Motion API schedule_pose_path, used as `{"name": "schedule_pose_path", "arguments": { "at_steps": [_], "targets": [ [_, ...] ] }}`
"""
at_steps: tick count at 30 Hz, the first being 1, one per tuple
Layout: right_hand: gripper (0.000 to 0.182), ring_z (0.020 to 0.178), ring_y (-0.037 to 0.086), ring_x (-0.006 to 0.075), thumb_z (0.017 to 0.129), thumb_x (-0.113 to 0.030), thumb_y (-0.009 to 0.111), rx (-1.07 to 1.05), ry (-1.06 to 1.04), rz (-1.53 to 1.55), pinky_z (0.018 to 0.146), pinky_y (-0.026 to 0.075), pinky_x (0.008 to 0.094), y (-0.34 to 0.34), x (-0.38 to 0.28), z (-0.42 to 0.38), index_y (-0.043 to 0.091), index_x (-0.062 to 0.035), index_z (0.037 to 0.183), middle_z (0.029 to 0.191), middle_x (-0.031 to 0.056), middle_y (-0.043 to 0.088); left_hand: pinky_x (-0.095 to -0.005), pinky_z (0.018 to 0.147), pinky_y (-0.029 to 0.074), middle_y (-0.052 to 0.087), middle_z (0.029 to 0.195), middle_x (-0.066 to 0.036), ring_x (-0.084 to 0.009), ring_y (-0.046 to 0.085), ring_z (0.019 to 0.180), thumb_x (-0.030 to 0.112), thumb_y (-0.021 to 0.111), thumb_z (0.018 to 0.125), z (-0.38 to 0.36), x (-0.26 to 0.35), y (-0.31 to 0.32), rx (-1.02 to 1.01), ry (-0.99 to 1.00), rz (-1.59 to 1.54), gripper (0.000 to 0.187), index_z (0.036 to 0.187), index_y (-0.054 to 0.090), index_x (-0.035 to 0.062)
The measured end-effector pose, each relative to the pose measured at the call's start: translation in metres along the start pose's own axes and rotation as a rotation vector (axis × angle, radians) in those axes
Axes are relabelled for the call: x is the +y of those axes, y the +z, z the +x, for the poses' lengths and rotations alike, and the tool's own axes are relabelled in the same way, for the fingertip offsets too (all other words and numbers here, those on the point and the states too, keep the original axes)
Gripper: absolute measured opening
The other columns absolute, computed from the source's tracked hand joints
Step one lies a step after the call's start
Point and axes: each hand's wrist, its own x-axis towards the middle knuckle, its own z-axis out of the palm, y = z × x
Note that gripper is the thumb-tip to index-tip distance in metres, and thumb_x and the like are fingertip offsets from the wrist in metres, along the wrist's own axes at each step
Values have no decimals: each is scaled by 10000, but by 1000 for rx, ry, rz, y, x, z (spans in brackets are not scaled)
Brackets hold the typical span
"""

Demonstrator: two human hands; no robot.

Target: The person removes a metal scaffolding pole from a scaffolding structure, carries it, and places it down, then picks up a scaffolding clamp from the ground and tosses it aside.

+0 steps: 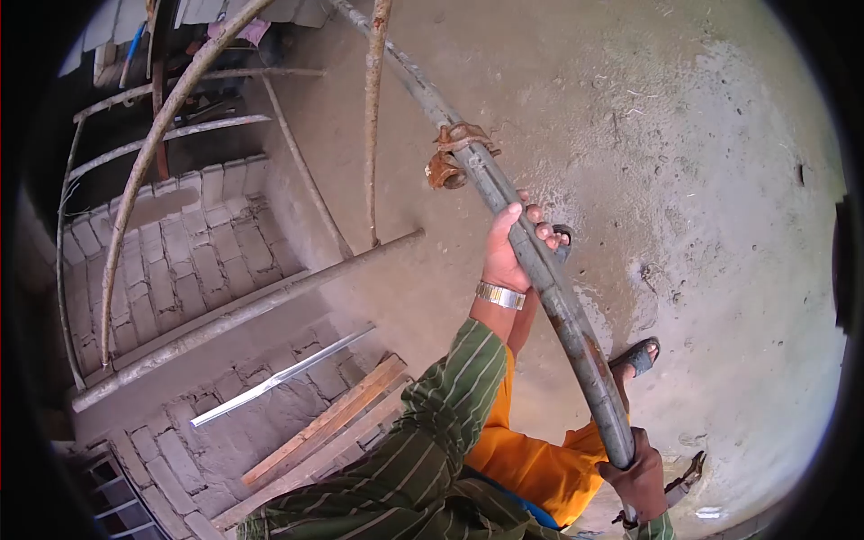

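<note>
A long grey metal pipe [562, 310] runs slantwise from the top of the view down to the lower right. My left hand [513, 243], with a metal-banded watch at the wrist, has its fingers wrapped around the pipe's middle. Just beyond it, a rusty scaffold clamp [463, 137] sits around the pipe, its second half hanging to the side. Down at the near end, my right hand [637, 475] in a brown glove grips the pipe. Beside that glove is a dark tool with a jaw-like end [688, 477], partly hidden.
Wooden poles [372, 126] form a frame at the left, above a brick surface [171, 261]. Timber boards [324, 418] and a shiny metal strip [283, 373] lie lower left. Sandalled feet [639, 355] stand on the wet, rough grey floor [738, 225].
</note>
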Motion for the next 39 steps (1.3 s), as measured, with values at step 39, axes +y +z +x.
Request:
{"name": "schedule_pose_path", "arguments": {
  "at_steps": [39],
  "targets": [
    [602, 707, 624, 176, 699, -181, 783, -538, 35, 297, 657, 497, 328, -20, 71, 8, 493, 4, 1194, 842, 85, 609, -385, 628, 531, 543, 776, -27, -195, 576, 673, 261, 625, 844, -37, -28, 1, 249, -83, 298, 174, 936, 526, 151]
  ]
}}
